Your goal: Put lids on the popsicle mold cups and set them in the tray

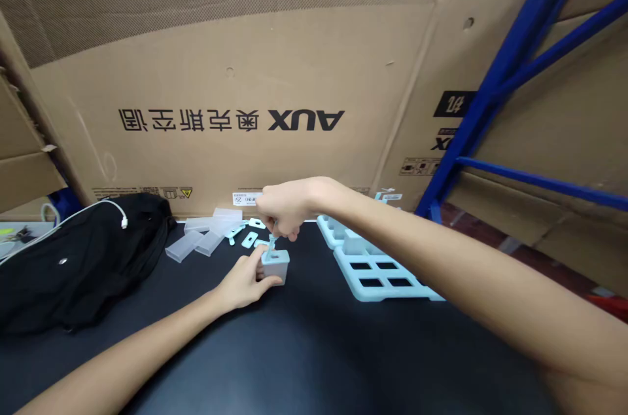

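My left hand [244,281] is wrapped round a small translucent popsicle mold [277,272], which stands upright on the black table. On the mold's top sits a pale blue lid [281,256] with a slot. From above, my right hand [284,207] pinches a pale blue popsicle stick [271,243], its lower end at the lid. Whether the stick has entered the slot I cannot tell. Behind the mold lie several loose lids [250,240] and sticks [236,232]. Beside them are several clear, empty-looking molds [184,247].
To the right, partly under my right forearm, is a pale blue mold rack [360,296] with square openings. A black fabric bag [98,258] and white cable [105,201] lie at the left. A large cardboard box [235,88] walls off the back; blue metal shelving [485,101] stands right.
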### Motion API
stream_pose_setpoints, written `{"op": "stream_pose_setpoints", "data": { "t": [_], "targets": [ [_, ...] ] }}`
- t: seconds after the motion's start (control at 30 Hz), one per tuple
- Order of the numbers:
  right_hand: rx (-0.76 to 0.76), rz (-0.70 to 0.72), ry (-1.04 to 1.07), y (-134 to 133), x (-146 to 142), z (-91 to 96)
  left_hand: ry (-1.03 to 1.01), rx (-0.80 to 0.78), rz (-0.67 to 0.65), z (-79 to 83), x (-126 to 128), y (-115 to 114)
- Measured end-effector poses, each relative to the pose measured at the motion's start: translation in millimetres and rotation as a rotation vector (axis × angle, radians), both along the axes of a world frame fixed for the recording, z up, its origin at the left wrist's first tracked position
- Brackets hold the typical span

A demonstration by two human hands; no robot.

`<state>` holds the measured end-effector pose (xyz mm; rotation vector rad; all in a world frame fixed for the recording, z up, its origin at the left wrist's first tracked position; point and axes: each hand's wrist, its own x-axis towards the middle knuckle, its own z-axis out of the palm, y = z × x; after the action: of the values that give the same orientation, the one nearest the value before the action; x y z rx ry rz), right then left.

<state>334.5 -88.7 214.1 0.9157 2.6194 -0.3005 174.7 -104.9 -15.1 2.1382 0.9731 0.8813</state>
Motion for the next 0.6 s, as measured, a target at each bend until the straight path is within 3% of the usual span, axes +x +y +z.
{"op": "stream_pose_setpoints", "data": {
  "t": [0.13,0.3,0.6],
  "targets": [
    [0.083,0.068,-0.122,-6.7,-0.5,4.8,0.04,-0.032,0.011,2.4,-0.1,0.0],
    [0.24,-0.002,-0.2,-21.0,-3.8,-1.0,0.056,-0.05,0.024,3.0,-0.1,1.5],
    [0.221,-0.055,-0.258,-33.4,-1.6,0.0,0.033,-0.08,-0.011,6.0,-0.2,-3.2]
  ]
}}
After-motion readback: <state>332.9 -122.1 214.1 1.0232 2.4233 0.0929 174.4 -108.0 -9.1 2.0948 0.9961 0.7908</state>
